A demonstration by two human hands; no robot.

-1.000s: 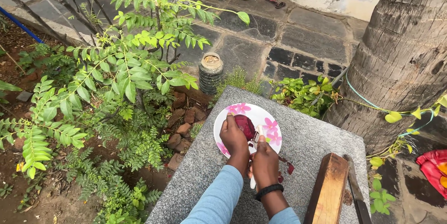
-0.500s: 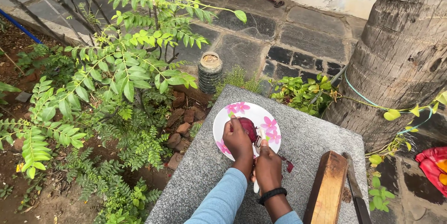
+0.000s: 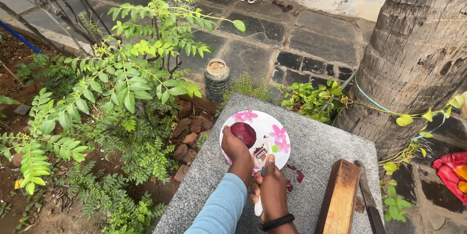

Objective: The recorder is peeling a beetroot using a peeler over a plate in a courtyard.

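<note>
Grey granite slab [image 3: 316,151] outdoors, palm trunk [image 3: 418,54] at two o'clock, dark red peeled beetroot [image 3: 242,134] held on floral plate [image 3: 277,139] by left hand [image 3: 235,149], peeler [image 3: 259,200] gripped by right hand [image 3: 270,191] at six o'clock.

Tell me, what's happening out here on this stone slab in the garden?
A person is working over a round white plate with pink flowers set on a grey granite slab. Their left hand holds a dark purple round vegetable, perhaps a beetroot or onion, on the plate. Their right hand grips a small white-handled tool, probably a peeler or knife, just beside it. Purple peelings lie on the slab, and a wooden block stands to the right.
</note>
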